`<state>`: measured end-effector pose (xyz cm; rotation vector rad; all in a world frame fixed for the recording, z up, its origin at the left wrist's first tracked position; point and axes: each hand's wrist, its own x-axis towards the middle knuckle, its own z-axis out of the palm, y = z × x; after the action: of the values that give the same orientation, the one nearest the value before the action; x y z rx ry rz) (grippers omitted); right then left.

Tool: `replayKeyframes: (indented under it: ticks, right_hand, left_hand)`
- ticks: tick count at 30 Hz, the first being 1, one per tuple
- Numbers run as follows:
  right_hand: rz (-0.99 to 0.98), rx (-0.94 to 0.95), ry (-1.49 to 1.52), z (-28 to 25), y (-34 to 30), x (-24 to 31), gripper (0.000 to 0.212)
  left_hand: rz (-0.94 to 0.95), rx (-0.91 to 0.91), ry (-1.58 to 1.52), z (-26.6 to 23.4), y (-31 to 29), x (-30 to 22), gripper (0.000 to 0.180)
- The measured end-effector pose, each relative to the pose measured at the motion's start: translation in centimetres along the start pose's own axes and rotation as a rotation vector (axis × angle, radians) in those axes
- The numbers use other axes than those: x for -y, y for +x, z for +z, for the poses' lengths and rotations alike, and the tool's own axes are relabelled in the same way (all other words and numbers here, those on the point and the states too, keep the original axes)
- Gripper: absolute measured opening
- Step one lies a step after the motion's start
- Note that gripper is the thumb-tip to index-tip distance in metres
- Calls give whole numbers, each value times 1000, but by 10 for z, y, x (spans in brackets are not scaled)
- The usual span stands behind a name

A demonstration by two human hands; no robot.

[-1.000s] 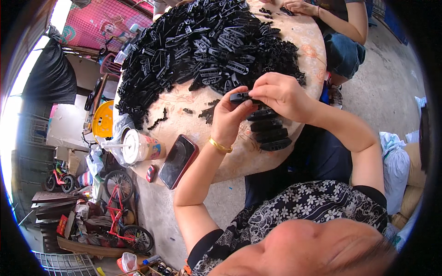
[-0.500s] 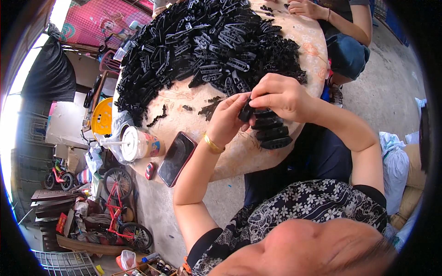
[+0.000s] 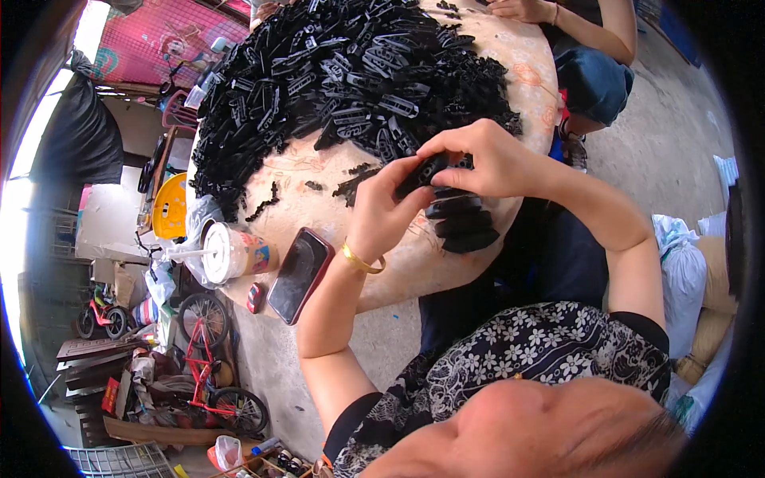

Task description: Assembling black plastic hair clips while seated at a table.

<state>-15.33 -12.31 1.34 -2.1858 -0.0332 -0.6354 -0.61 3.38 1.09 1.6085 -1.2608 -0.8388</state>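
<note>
My left hand (image 3: 382, 209) and my right hand (image 3: 490, 163) meet above the table, both closed on one oblong black plastic piece (image 3: 422, 173) with small holes in it. Left fingers and thumb pinch its left end; the right thumb and fingertips press along its right side. Just below my right hand, several similar black pieces (image 3: 464, 225) lie side by side in a row. Beyond my hands spreads a big heap of long black slotted plastic parts (image 3: 319, 80). Smaller black toothed parts (image 3: 490, 92) are piled on its right side. A few dark bits (image 3: 355, 185) rest by my left hand.
A phone (image 3: 300, 275), a lidded cup with a straw (image 3: 237, 253) and a small red object (image 3: 256, 297) sit near the left edge of the cloth-covered table (image 3: 382, 291). Another person's hand (image 3: 522, 9) works at the far right. Bicycles and sacks stand around.
My hands have turned the black piece from upright to a more lengthwise slant, showing its holes. My right fingers have spread wider around it, and the left hand has shifted slightly left.
</note>
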Motion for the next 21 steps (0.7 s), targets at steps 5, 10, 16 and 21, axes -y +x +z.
replayKeyframes:
  ticks: [5, 10, 16, 21]
  right_hand:
    - [-53, -76, -58, 2, -1, -3, 29]
    - [18, 56, -310, -19, -9, -2, 33]
    - [-82, 37, -593, 2, -42, -19, 29]
    - [-18, 55, -470, -5, -54, -9, 30]
  left_hand:
    - [58, -61, 133, 7, 0, 1, 41]
    - [7, -24, 428, 17, -13, -17, 66]
    - [-22, 70, 677, 29, -28, -4, 100]
    - [18, 91, 633, 43, -32, -20, 94]
